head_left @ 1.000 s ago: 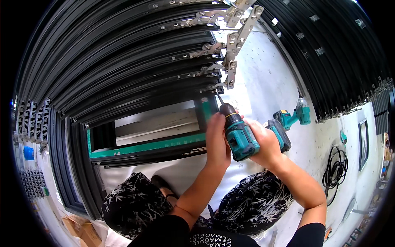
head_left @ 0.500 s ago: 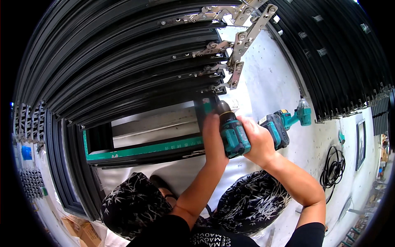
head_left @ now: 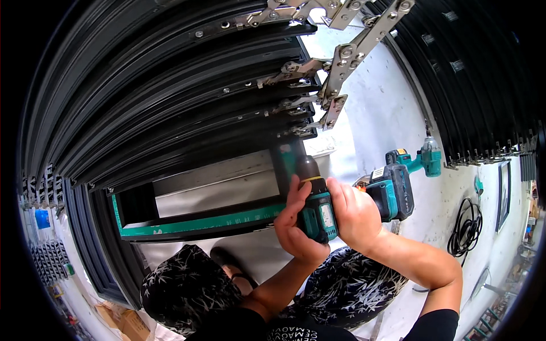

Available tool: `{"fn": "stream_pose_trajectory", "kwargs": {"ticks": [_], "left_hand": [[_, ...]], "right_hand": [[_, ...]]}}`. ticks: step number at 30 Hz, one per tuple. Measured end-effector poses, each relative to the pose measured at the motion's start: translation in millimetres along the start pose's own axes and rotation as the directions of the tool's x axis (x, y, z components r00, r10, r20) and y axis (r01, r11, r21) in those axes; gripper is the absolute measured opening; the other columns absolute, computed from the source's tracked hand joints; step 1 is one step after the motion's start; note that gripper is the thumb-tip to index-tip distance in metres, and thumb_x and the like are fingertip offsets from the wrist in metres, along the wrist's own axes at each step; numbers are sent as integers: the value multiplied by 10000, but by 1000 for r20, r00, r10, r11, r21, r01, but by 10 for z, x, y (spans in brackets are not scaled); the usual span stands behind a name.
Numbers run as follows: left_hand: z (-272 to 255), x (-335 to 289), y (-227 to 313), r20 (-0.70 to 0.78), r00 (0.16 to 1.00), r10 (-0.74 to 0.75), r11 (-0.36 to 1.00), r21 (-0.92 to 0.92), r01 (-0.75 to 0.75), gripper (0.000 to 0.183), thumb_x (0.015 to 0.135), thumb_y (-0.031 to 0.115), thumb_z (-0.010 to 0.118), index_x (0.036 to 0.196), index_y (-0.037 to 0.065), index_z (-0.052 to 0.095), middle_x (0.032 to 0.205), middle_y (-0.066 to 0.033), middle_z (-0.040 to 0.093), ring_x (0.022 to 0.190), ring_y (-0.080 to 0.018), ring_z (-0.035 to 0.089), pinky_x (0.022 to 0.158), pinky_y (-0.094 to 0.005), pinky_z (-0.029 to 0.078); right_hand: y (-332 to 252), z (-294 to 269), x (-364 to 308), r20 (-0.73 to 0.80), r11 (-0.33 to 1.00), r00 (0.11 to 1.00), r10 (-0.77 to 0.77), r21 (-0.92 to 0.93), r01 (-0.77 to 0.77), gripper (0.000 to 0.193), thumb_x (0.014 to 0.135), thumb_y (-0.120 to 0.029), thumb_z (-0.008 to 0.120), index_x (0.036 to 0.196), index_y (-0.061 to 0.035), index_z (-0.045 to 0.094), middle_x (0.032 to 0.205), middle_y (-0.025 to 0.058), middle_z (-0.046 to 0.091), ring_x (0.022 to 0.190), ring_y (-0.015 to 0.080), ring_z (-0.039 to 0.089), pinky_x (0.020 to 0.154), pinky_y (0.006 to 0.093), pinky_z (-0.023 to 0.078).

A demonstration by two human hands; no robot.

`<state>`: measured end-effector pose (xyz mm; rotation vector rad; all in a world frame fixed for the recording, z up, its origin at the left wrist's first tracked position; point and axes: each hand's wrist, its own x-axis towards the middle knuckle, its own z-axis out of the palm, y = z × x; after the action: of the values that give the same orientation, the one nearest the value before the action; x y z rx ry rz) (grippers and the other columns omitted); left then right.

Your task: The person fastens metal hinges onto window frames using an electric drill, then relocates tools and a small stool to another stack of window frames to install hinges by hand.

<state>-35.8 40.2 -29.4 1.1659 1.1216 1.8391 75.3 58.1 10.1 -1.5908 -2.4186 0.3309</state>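
Observation:
A teal and black cordless drill (head_left: 319,219) points away from me at the right end of a black metal frame (head_left: 287,165) with green tape on it. My right hand (head_left: 357,216) is closed round its grip, the battery (head_left: 392,193) sticking out to the right. Against the left side of the drill's body lies my left hand (head_left: 298,227), its fingers bent round toward the chuck. The drill's tip merges with the dark frame corner, so whether it touches cannot be seen.
Stacked black frame bars with metal hinge arms (head_left: 347,57) rise at the far left and centre. A second teal cordless driver (head_left: 430,156) lies on the floor to the right. Beyond it are a coiled black cable (head_left: 465,230) and more stacked black bars (head_left: 455,85).
The drill and both hands sit slightly lower in view, and the drill is more upright. My left fingers, straighter before, are now more bent. The surroundings have shifted slightly with my head.

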Motion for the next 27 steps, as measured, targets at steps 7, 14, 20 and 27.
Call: {"fn": "stream_pose_trajectory", "kwargs": {"ticks": [7,14,20,27], "left_hand": [[21,-16,-72,-35,999,20,1000,-1,-20,387,1025,303,174,1085,-5,401,1204,-292,587,1292,-477,421,1092,-536,324],[12,-26,-87,-22,1000,19,1000,0,-19,350,1014,281,180,1067,0,382,1185,-292,592,1269,-511,427,1098,-582,293],[15,-44,-118,-14,998,54,999,9,-54,328,1015,273,197,1057,4,379,1172,-285,593,1270,-509,427,1103,-597,275],[3,-26,-112,5,1000,27,1000,15,-27,320,1021,276,202,1054,6,371,1159,-283,591,1265,-511,431,1103,-604,272]], "right_hand": [[36,-36,74,-109,987,987,-114,-122,101,481,765,-115,553,1200,82,495,898,132,570,648,237,565,551,331,479],[42,-69,55,-6,999,999,-40,-30,40,538,807,-96,524,1309,83,449,988,181,595,773,292,595,682,367,485],[83,-81,86,-83,978,986,-142,-169,126,483,770,-125,546,1205,79,503,799,95,531,616,209,539,531,321,442],[88,-72,107,-80,979,989,-128,-172,113,474,772,-118,545,1205,71,506,805,88,526,611,200,527,533,319,436]]}}
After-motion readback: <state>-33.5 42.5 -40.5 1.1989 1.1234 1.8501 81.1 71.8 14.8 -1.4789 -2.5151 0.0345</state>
